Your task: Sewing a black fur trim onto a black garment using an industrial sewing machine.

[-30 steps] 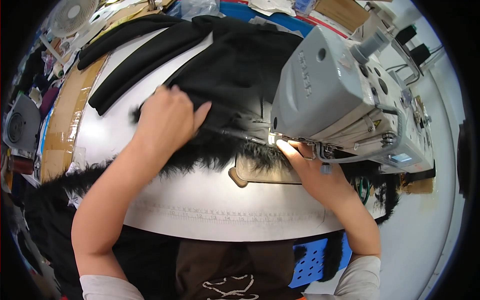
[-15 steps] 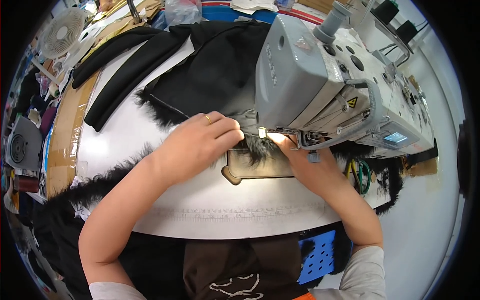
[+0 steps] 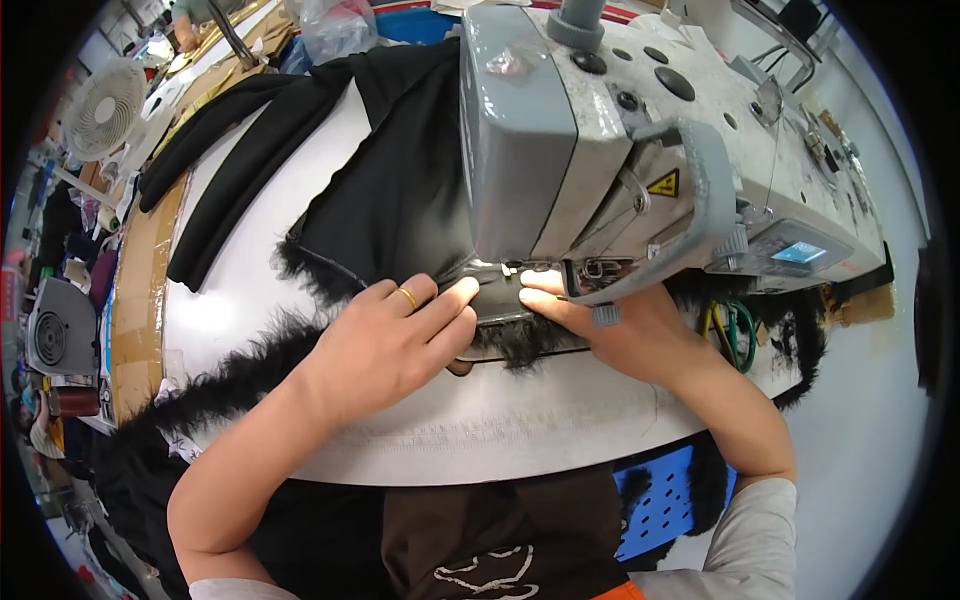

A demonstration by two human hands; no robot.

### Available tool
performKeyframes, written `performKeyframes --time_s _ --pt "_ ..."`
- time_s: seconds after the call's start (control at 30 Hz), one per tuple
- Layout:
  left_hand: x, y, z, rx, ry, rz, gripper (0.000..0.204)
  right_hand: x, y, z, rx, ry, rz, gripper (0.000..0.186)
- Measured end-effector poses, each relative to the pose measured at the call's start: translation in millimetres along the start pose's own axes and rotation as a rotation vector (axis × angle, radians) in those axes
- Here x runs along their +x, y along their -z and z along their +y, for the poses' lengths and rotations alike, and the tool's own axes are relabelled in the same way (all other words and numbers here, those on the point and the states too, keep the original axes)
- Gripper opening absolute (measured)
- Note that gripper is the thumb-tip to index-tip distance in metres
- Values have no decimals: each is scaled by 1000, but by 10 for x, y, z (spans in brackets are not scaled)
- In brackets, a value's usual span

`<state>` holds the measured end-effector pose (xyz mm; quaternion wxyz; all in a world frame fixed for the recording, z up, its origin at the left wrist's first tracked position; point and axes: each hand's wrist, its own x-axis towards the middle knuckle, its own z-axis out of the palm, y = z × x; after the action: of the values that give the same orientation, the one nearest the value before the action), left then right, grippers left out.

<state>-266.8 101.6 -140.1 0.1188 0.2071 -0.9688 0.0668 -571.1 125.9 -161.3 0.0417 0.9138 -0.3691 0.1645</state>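
Observation:
Under the head of the sewing machine (image 3: pixel 520 130) lies a piece of black fabric (image 3: pixel 410 215) with a dark fur edge (image 3: pixel 525 345). My left hand (image 3: pixel 395 340), with a gold ring, has its bent fingers closed on the fabric just left of the needle area; its thumb is hidden. On the other side my right hand (image 3: pixel 630 325) reaches under the grey guard, two fingers stretched flat on the fabric close to the presser foot. A smooth dark stretch of fabric shows between both hands, fur hanging toward me.
More fur trim (image 3: pixel 235 365) runs along the table's (image 3: pixel 450 440) left front edge. Folded black strips (image 3: pixel 250 170) lie at the back left. Green-handled scissors (image 3: pixel 740 335) rest right of my right hand. A fan (image 3: pixel 105 110) stands far left, and a blue perforated basket (image 3: pixel 655 500) sits below the table.
My fingers have shifted, and the fabric between them now lies spread flatter. It covers most of the tan plate seen before. The whole view has also moved slightly, with the machine looking larger.

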Motion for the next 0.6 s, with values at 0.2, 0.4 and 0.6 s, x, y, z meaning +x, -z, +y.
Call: performKeyframes --time_s 0.2,0.4,0.6 --pt "130 -40 -160 -8 160 -68 36 -69 -109 157 -9 -183 -159 9" --pt "60 -6 19 -50 70 33 43 -96 -85 130 47 -23 35 12" --pt "17 -23 -78 0 -57 45 41 -46 47 59 14 -34 -21 20"
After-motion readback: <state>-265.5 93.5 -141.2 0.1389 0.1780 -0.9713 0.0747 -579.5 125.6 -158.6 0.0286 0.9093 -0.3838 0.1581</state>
